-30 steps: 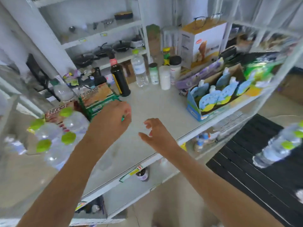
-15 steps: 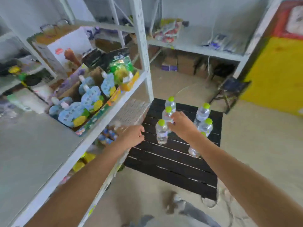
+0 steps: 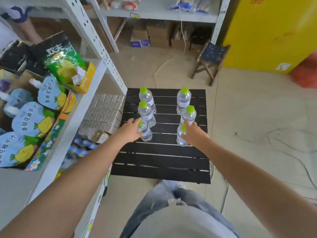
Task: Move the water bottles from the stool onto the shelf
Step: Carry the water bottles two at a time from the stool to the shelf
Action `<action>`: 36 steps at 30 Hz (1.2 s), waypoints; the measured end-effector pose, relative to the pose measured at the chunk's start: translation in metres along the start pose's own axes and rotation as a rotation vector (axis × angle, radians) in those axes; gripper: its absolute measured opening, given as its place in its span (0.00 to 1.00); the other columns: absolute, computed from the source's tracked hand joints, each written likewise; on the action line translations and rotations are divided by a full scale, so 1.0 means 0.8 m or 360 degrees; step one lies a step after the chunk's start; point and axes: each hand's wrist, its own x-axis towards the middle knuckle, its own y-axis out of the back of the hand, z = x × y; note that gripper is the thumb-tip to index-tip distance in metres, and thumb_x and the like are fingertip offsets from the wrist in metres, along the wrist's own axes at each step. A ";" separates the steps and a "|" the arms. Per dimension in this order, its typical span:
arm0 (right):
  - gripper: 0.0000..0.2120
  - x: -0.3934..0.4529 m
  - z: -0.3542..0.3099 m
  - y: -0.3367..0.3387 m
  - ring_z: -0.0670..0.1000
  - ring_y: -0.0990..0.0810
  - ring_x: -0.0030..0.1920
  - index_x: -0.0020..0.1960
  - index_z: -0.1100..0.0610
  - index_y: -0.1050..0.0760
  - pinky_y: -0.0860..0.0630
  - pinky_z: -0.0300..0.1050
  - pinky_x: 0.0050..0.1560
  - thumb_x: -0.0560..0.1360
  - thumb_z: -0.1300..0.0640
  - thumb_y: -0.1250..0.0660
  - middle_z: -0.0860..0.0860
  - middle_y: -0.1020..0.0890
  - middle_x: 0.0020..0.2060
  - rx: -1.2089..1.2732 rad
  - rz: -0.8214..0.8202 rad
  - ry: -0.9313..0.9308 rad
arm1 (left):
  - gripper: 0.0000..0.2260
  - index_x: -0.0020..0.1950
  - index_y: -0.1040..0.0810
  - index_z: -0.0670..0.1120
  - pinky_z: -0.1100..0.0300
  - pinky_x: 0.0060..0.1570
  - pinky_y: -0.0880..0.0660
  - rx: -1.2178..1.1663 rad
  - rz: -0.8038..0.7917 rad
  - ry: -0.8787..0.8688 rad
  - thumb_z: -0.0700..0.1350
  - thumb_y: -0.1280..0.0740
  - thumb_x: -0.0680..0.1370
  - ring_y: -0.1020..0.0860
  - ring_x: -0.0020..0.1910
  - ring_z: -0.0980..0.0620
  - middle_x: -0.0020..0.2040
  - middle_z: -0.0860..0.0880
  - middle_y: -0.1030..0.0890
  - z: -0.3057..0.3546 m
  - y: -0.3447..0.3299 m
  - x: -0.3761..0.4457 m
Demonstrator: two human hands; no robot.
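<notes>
Several clear water bottles with green caps stand in two rows on the black slatted stool [image 3: 159, 158]. My left hand [image 3: 129, 130] wraps the nearest bottle of the left row [image 3: 145, 132]. My right hand [image 3: 193, 133] wraps the nearest bottle of the right row [image 3: 180, 139]. Both held bottles still rest upright on the slats. Behind them stand two more on the left [image 3: 146, 112] and two more on the right [image 3: 187, 115]. The white metal shelf [image 3: 77, 107] is at my left.
The shelf carries blue spouted pouches [image 3: 29, 121] in a box and a green snack bag [image 3: 64, 64]. Stacked packs [image 3: 104, 112] sit on the shelf's lower level beside the stool. A small folding stool [image 3: 211, 60], a yellow wall and floor cables lie beyond.
I have turned from the shelf to the stool. Both hands reached down to the bottle rows and now close around the nearest bottle of each row.
</notes>
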 end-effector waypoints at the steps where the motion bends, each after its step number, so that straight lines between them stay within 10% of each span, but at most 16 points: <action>1: 0.26 0.005 0.001 -0.005 0.64 0.28 0.61 0.71 0.56 0.43 0.27 0.57 0.57 0.75 0.54 0.39 0.62 0.33 0.65 0.0007 0.0011 -0.0012 | 0.28 0.74 0.46 0.48 0.45 0.67 0.33 -0.0004 -0.0027 -0.0018 0.48 0.38 0.76 0.33 0.68 0.38 0.72 0.38 0.39 -0.001 -0.003 0.006; 18: 0.22 -0.012 0.005 -0.092 0.61 0.19 0.48 0.61 0.55 0.35 0.25 0.47 0.43 0.70 0.52 0.32 0.56 0.19 0.53 -0.0002 0.0087 -0.0008 | 0.16 0.61 0.34 0.46 0.48 0.50 0.24 0.0129 0.0027 -0.0102 0.46 0.35 0.76 0.23 0.52 0.37 0.56 0.39 0.27 0.014 -0.051 0.036; 25: 0.09 -0.002 -0.008 -0.049 0.56 0.25 0.40 0.46 0.56 0.31 0.27 0.47 0.42 0.70 0.55 0.33 0.56 0.21 0.41 0.0691 0.0321 -0.0277 | 0.14 0.59 0.31 0.45 0.53 0.44 0.30 -0.0171 0.0023 -0.0093 0.46 0.36 0.75 0.24 0.47 0.42 0.52 0.39 0.24 0.006 -0.031 0.004; 36: 0.13 -0.098 -0.135 0.022 0.61 0.19 0.38 0.42 0.54 0.27 0.36 0.42 0.36 0.63 0.50 0.27 0.53 0.20 0.31 0.0223 0.0558 0.0825 | 0.09 0.50 0.28 0.49 0.55 0.40 0.31 -0.0645 0.0658 0.0053 0.50 0.34 0.73 0.24 0.44 0.45 0.43 0.48 0.24 -0.017 0.022 -0.195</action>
